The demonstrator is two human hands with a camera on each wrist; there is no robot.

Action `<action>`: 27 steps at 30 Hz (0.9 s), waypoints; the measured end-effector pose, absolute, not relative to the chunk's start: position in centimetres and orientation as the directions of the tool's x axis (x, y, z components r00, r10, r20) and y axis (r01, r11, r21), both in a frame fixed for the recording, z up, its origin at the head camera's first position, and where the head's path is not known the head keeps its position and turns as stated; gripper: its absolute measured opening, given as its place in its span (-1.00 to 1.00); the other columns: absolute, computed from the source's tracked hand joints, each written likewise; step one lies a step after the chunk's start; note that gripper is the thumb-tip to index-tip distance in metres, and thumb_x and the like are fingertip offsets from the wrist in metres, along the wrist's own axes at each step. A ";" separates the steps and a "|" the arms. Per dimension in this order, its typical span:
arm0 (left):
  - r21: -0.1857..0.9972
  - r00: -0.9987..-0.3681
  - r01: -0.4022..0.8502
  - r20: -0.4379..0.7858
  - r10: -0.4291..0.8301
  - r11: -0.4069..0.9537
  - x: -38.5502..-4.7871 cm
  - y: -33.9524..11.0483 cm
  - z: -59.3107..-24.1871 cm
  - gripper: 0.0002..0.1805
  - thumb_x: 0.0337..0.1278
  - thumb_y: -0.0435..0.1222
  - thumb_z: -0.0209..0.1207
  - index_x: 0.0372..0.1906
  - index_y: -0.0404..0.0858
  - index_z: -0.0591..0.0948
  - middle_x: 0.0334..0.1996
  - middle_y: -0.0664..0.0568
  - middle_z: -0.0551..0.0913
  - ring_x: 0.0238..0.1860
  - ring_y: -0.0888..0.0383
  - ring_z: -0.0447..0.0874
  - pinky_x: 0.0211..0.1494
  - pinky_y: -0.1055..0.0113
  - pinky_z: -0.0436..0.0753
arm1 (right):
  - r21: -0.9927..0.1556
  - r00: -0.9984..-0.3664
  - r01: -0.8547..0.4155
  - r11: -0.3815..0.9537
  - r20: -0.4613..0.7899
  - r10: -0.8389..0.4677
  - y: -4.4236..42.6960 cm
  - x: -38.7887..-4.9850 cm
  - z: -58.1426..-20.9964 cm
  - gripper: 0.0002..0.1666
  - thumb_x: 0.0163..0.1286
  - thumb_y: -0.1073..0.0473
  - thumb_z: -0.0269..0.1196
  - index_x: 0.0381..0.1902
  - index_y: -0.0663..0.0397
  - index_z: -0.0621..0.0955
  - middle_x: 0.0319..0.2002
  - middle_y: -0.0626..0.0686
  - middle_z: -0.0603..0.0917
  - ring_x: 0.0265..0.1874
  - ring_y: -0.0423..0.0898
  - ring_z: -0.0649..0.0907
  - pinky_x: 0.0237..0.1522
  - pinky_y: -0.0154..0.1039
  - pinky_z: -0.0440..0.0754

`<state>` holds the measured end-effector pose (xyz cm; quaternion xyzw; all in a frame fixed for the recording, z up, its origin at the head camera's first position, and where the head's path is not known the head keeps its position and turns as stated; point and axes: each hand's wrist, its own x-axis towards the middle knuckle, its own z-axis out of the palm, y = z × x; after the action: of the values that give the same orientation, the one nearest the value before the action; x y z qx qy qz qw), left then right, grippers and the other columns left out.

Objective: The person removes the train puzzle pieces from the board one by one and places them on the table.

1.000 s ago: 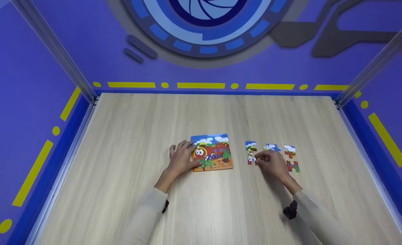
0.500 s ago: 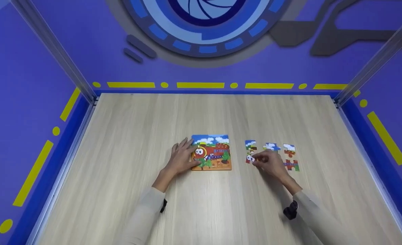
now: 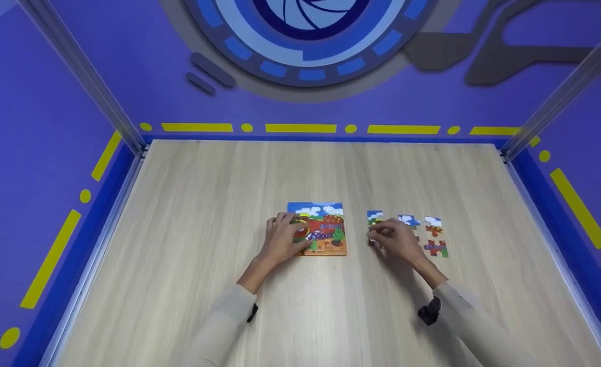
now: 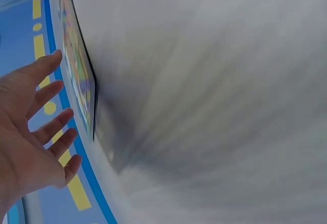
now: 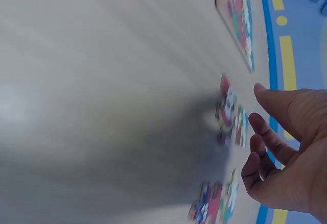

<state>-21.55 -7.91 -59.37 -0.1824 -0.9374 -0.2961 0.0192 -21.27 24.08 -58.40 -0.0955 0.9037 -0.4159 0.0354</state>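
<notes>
My left hand hovers over the left part of a square train jigsaw puzzle, covering the train's eyes. Its fingers are spread and hold nothing in the left wrist view; whether they touch the puzzle I cannot tell. To the right, my right hand is above a group of loose jigsaw pieces. A gap shows between its thumb and index finger in the right wrist view, the other fingers bent loosely. Just below them lies a red and white jigsaw piece, mostly hidden by the hand in the head view.
More loose pieces lie around the right hand: a sky piece, a cloud piece, a cloud-and-red piece and a red-and-green piece. The wooden tabletop is bounded by blue panels.
My left hand has moved right from the puzzle's left edge over its picture. The eyed piece has shifted slightly left, and my right hand has moved left, now covering it.
</notes>
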 end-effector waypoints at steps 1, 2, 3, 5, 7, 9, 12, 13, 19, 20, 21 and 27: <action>0.538 -0.932 0.357 0.149 0.330 0.764 -21.5 -7.6 -59.5 -0.56 0.15 -0.08 0.43 0.09 -0.18 0.75 0.19 -0.14 0.64 0.26 -0.13 0.45 0.32 -0.20 0.31 | -0.764 -0.976 -0.156 0.626 0.022 -0.216 23.7 -21.3 -58.4 -0.79 0.39 0.32 0.33 -0.05 0.25 0.76 -0.16 0.17 0.71 -0.28 -0.12 0.61 -0.31 -0.44 0.47; 0.527 -0.931 0.361 0.153 0.331 0.770 -21.5 -7.4 -59.6 -0.59 0.15 -0.08 0.44 0.05 -0.17 0.77 0.16 -0.11 0.66 0.24 -0.11 0.46 0.30 -0.17 0.33 | -0.767 -0.973 -0.168 0.619 0.030 -0.228 23.2 -21.3 -58.4 -0.79 0.38 0.33 0.34 -0.05 0.25 0.76 -0.16 0.18 0.72 -0.27 -0.11 0.62 -0.30 -0.44 0.48; 0.520 -0.931 0.360 0.154 0.330 0.775 -21.4 -7.1 -59.7 -0.63 0.15 -0.08 0.44 0.02 -0.16 0.79 0.14 -0.09 0.67 0.22 -0.09 0.47 0.29 -0.15 0.34 | -0.770 -0.969 -0.184 0.611 0.038 -0.243 22.8 -21.4 -58.5 -0.79 0.38 0.33 0.33 -0.05 0.26 0.76 -0.16 0.19 0.73 -0.27 -0.10 0.64 -0.29 -0.44 0.50; 0.505 -0.932 0.361 0.156 0.328 0.784 -21.2 -6.6 -59.7 -0.68 0.15 -0.08 0.44 -0.04 -0.12 0.82 0.08 -0.05 0.68 0.19 -0.06 0.49 0.25 -0.10 0.38 | -0.775 -0.963 -0.199 0.600 0.040 -0.267 21.9 -21.4 -58.6 -0.79 0.38 0.34 0.34 -0.05 0.25 0.76 -0.15 0.19 0.74 -0.27 -0.10 0.64 -0.27 -0.43 0.50; 0.483 -0.931 0.363 0.161 0.326 0.797 -20.9 -6.2 -59.9 -0.72 0.13 -0.07 0.44 -0.08 -0.07 0.84 0.02 -0.03 0.69 0.14 -0.02 0.52 0.18 -0.04 0.42 | -0.766 -0.957 -0.218 0.604 0.047 -0.286 21.0 -21.4 -58.8 -0.78 0.35 0.34 0.36 -0.06 0.24 0.76 -0.15 0.18 0.76 -0.26 -0.11 0.63 -0.24 -0.41 0.51; 0.483 -0.933 0.357 0.154 0.324 0.800 -20.7 -5.8 -60.0 -0.74 0.13 -0.08 0.45 -0.10 -0.05 0.84 -0.01 -0.03 0.69 0.09 -0.01 0.54 0.11 0.00 0.46 | -0.758 -0.954 -0.224 0.613 0.042 -0.297 20.3 -21.4 -59.0 -0.77 0.32 0.32 0.39 -0.06 0.22 0.77 -0.18 0.15 0.76 -0.27 -0.13 0.61 -0.24 -0.40 0.49; 0.491 -0.938 0.343 0.135 0.319 0.801 -20.5 -5.5 -60.3 -0.75 0.12 -0.10 0.45 -0.09 -0.04 0.84 -0.01 -0.03 0.69 0.04 0.00 0.55 0.04 0.04 0.48 | -0.750 -0.952 -0.217 0.625 0.019 -0.307 19.3 -21.6 -59.3 -0.72 0.29 0.26 0.43 -0.04 0.20 0.77 -0.23 0.10 0.74 -0.29 -0.14 0.59 -0.25 -0.39 0.47; 0.496 -0.941 0.333 0.120 0.316 0.802 -20.5 -5.4 -60.3 -0.75 0.12 -0.11 0.45 -0.08 -0.03 0.84 0.03 -0.04 0.68 0.04 0.00 0.55 0.03 0.04 0.48 | -0.748 -0.950 -0.218 0.627 0.014 -0.313 19.0 -21.7 -59.3 -0.69 0.28 0.23 0.45 -0.03 0.20 0.77 -0.23 0.10 0.73 -0.28 -0.13 0.59 -0.26 -0.39 0.47; 0.513 -0.945 0.305 0.062 0.320 0.803 -20.7 -5.5 -60.1 -0.73 0.13 -0.11 0.44 -0.05 -0.02 0.83 0.12 -0.07 0.66 0.06 -0.02 0.54 0.05 0.02 0.48 | -0.693 -0.937 -0.256 0.674 0.007 -0.349 17.5 -22.2 -59.5 -0.61 0.25 0.17 0.48 0.03 0.18 0.76 -0.21 0.17 0.69 -0.29 -0.05 0.58 -0.30 -0.34 0.44; 0.513 -0.943 0.310 0.062 0.326 0.800 -20.8 -5.6 -60.1 -0.73 0.14 -0.10 0.44 -0.04 -0.01 0.83 0.11 -0.07 0.66 0.06 -0.02 0.54 0.04 0.03 0.48 | -0.683 -0.938 -0.252 0.686 -0.001 -0.347 17.3 -22.2 -59.5 -0.60 0.25 0.18 0.48 0.04 0.17 0.76 -0.21 0.16 0.68 -0.29 -0.06 0.57 -0.30 -0.33 0.43; 0.519 -0.942 0.314 0.063 0.331 0.795 -20.8 -5.7 -60.1 -0.73 0.14 -0.11 0.44 -0.04 -0.01 0.83 0.10 -0.07 0.66 0.05 -0.02 0.53 0.03 0.04 0.49 | -0.676 -0.941 -0.237 0.697 -0.019 -0.338 17.2 -22.3 -59.5 -0.59 0.26 0.18 0.48 0.06 0.15 0.76 -0.20 0.15 0.67 -0.28 -0.08 0.55 -0.30 -0.33 0.42; 0.554 -0.928 0.339 0.066 0.366 0.760 -21.1 -6.2 -60.4 -0.75 0.18 -0.19 0.41 -0.03 -0.01 0.82 -0.04 -0.04 0.63 -0.02 0.04 0.50 -0.03 0.13 0.46 | -0.670 -0.946 -0.183 0.719 -0.078 -0.313 16.6 -22.8 -59.5 -0.58 0.27 0.22 0.47 0.10 0.12 0.74 -0.16 0.11 0.64 -0.23 -0.10 0.53 -0.24 -0.28 0.44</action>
<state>-21.10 -6.18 -60.45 -0.1880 -0.9379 -0.2907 -0.0230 -22.76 16.63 -59.46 -0.1344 0.9225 -0.3496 0.0934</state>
